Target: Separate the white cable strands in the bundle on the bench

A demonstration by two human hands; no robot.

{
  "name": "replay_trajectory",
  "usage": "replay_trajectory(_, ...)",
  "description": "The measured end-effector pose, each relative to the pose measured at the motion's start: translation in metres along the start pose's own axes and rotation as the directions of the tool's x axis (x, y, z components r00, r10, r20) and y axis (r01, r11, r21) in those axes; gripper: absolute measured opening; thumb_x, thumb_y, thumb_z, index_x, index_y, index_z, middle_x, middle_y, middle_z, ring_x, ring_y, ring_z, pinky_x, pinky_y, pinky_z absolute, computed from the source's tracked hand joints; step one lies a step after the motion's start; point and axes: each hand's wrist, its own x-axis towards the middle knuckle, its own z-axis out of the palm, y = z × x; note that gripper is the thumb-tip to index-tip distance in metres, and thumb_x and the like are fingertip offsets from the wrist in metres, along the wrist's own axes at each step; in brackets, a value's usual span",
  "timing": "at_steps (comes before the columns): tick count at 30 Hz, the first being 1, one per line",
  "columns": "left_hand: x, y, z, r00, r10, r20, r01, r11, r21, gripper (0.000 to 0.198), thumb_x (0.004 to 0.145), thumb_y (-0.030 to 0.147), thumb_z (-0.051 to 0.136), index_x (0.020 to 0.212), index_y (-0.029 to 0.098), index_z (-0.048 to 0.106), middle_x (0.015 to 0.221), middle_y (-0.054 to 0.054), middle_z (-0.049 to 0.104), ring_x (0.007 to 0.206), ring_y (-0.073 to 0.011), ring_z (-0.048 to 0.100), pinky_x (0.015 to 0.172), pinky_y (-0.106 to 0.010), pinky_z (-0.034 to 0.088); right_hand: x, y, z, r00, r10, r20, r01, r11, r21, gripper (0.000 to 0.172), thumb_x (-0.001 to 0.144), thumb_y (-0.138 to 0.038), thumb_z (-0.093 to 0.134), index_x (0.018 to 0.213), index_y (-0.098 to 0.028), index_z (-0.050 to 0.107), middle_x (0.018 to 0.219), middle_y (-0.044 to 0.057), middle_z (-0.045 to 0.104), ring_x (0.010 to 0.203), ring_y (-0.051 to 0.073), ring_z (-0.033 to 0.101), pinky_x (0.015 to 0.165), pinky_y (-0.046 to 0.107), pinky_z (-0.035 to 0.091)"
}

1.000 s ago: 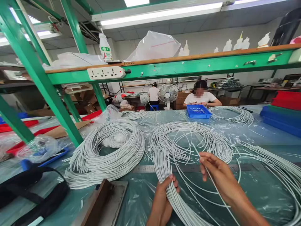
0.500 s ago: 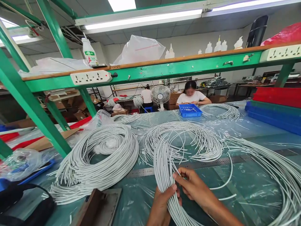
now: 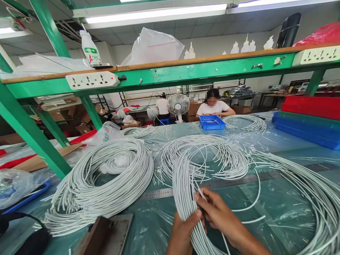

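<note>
Bundle of white cables [image 3: 183, 187] stands gathered between a worker's two bare hands above a plastic-covered counter [image 3: 151, 230], low and just right of centre in the view; clock bearings here run from the hands, with twelve straight ahead. The left hand [image 3: 182, 232] has its grip closed around the bundle, while the right hand [image 3: 217, 214] pinches a single strand [image 3: 199, 189] beside it, the strand's end poking out toward eleven o'clock.

Judging by how things lie, a thick sheaf is already collected and the pinched strand lies alongside it, not visibly merged with the rest. Plenty of cable remains outside the hold: a large coil [image 3: 127, 191] at ten o'clock, a looser coil [image 3: 233, 163] at twelve, directly behind the bundle, and a sweeping batch [image 3: 297, 177] near two. Loose cable ends [image 3: 252, 220] lie at three o'clock. How much of it is finished cannot be told.

The left forearm rises from six o'clock, thumb across the near side of the sheaf. The right forearm enters from four and reaches toward ten, wrist low, thumb and fingers drawn together next to the left thumb. A steel ruler [image 3: 159, 193] lies flat beyond them, its marked end at ten.
</note>
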Motion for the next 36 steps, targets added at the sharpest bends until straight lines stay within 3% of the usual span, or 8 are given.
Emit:
replay_trajectory(5,0.003,-0.010,-0.007,0.999,0.049,0.002,-0.049,0.997,0.064,0.046,0.056,0.042,0.098,0.071,0.012,0.066,0.053,-0.005,0.059,0.047,-0.0168,0.055,0.047,-0.026,0.043,0.005,0.012,0.002,0.993,-0.100,-0.057,0.096,0.993,-0.069,0.064,0.073,-0.080,0.068,0.080,-0.018,0.054,0.053,-0.009,0.030,0.044,0.006,0.023,0.040,0.019,0.013)
replay_trajectory(10,0.009,-0.012,-0.008,0.991,0.054,-0.123,-0.049,0.998,0.039,0.055,0.046,0.048,0.100,0.071,0.013,0.066,0.054,-0.004,0.059,0.048,-0.0164,0.055,0.047,-0.026,0.044,0.006,0.007,-0.009,0.973,-0.214,-0.091,0.206,0.974,-0.089,0.061,0.076,-0.077,0.069,0.074,-0.019,0.051,0.051,-0.009,0.025,0.044,0.006,0.017,0.040,0.021,0.011)
replay_trajectory(14,0.012,-0.009,-0.005,0.990,0.038,-0.138,-0.033,0.999,0.034,0.058,0.042,0.052,0.100,0.062,0.012,0.063,0.051,-0.004,0.057,0.045,-0.0147,0.053,0.045,-0.025,0.045,0.004,-0.007,-0.012,0.974,-0.204,-0.096,0.218,0.962,0.168,0.052,0.078,-0.065,0.076,0.081,-0.019,0.052,0.062,-0.006,0.039,0.050,0.007,0.033,0.045,0.019,0.029)
replay_trajectory(17,0.007,-0.005,0.001,0.992,0.029,-0.123,-0.023,0.998,0.050,0.061,0.039,0.054,0.100,0.064,0.011,0.065,0.051,-0.003,0.057,0.044,-0.0140,0.053,0.043,-0.024,0.044,0.002,-0.011,-0.010,0.995,-0.097,0.016,0.085,0.931,0.356,0.048,0.078,-0.060,0.077,0.088,-0.020,0.052,0.080,-0.002,0.052,0.058,0.009,0.048,0.051,0.021,0.043)
replay_trajectory(22,-0.009,0.005,0.009,0.996,0.042,-0.083,-0.037,0.997,0.065,0.056,0.044,0.048,0.101,0.070,0.013,0.066,0.055,-0.003,0.061,0.047,-0.0137,0.056,0.046,-0.022,0.045,0.002,0.000,-0.003,0.998,0.033,-0.053,-0.016,0.958,0.287,0.065,0.067,-0.073,0.079,0.091,-0.021,0.047,0.059,-0.011,0.030,0.045,0.003,0.013,0.039,0.017,0.006)
replay_trajectory(26,-0.015,0.010,0.008,1.000,0.002,-0.004,-0.001,0.996,0.091,0.046,0.056,0.039,0.099,0.073,0.013,0.066,0.054,-0.003,0.062,0.048,-0.0167,0.059,0.050,-0.025,0.048,0.004,0.008,0.000,0.996,-0.077,-0.053,0.080,0.995,0.059,0.057,0.079,-0.072,0.069,0.089,-0.020,0.049,0.050,-0.011,0.030,0.042,0.004,0.019,0.039,0.018,0.012)
replay_trajectory(32,-0.017,0.012,0.014,0.995,0.062,-0.081,-0.044,0.978,0.202,0.061,0.047,0.054,0.099,0.077,0.012,0.065,0.054,-0.002,0.063,0.045,-0.0144,0.057,0.047,-0.024,0.048,0.007,0.011,-0.001,0.970,-0.201,-0.136,0.194,0.979,-0.066,0.059,0.076,-0.075,0.068,0.077,-0.019,0.051,0.053,-0.009,0.029,0.041,0.005,0.020,0.038,0.021,0.017)
replay_trajectory(36,-0.017,0.012,0.021,0.991,0.093,-0.099,-0.074,0.981,0.181,0.063,0.047,0.058,0.097,0.074,0.012,0.064,0.053,0.000,0.061,0.045,-0.0121,0.055,0.046,-0.021,0.045,0.007,-0.001,-0.010,0.949,-0.160,-0.270,0.206,0.967,0.150,0.058,0.069,-0.070,0.075,0.077,-0.020,0.048,0.053,-0.009,0.029,0.045,0.006,0.022,0.040,0.019,0.015)
